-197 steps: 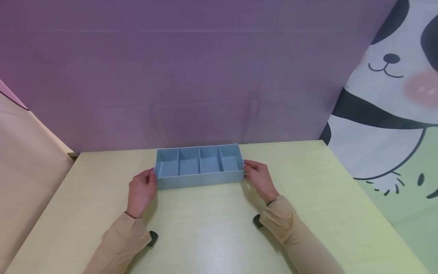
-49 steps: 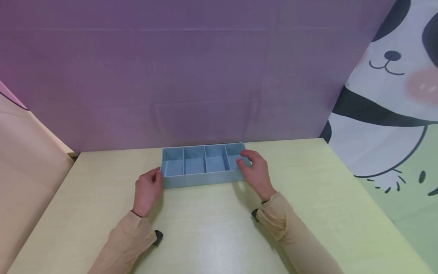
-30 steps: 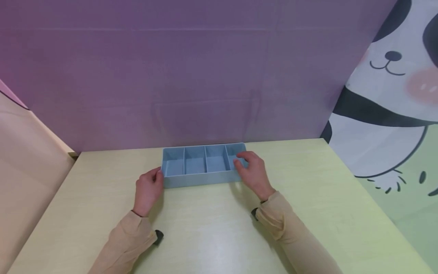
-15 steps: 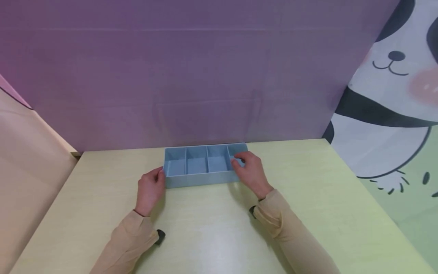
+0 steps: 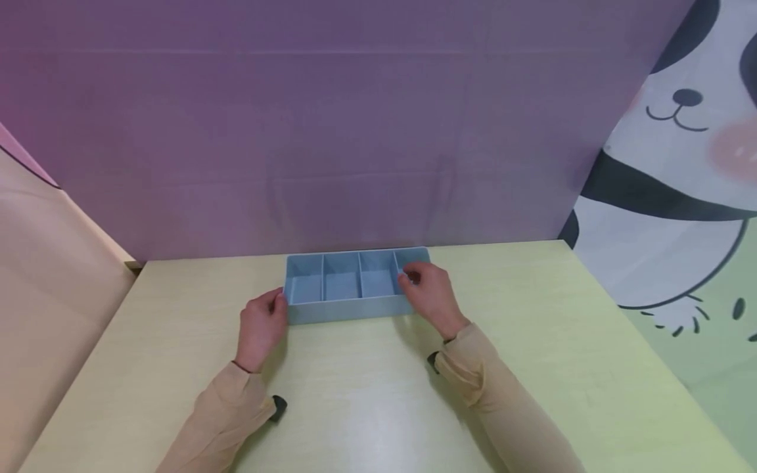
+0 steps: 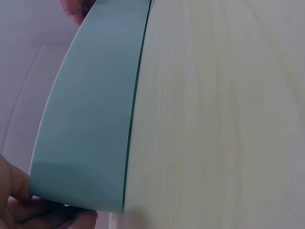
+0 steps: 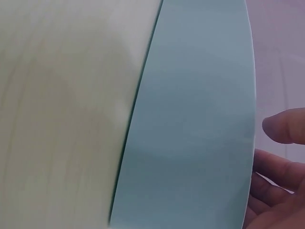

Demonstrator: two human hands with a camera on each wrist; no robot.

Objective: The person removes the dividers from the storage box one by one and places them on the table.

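A blue-grey tray (image 5: 349, 310) with a row of several compartments stands near the back edge of the table. My left hand (image 5: 260, 328) holds its left end; the thumb is at the front corner, and in the left wrist view the fingers (image 6: 47, 214) lie along the end wall. Over the rightmost compartment is my right hand (image 5: 432, 299), thumb and forefinger bent towards each other with nothing visible between them. The right wrist view shows its thumb (image 7: 283, 126) apart from the other fingers, which are partly hidden behind the tray's front wall.
The pale wooden table (image 5: 355, 394) spreads in front of the tray. A purple cloth (image 5: 367, 131) hangs right behind the table's back edge. To the right is a panda-print sheet (image 5: 668, 249). Dark pieces (image 5: 279, 408) show at both sleeve cuffs.
My right hand has left the tray's right end and moved left over the rightmost compartment, its thumb and forefinger drawing closer. The tray has shifted slightly right, with my left hand still at its end.
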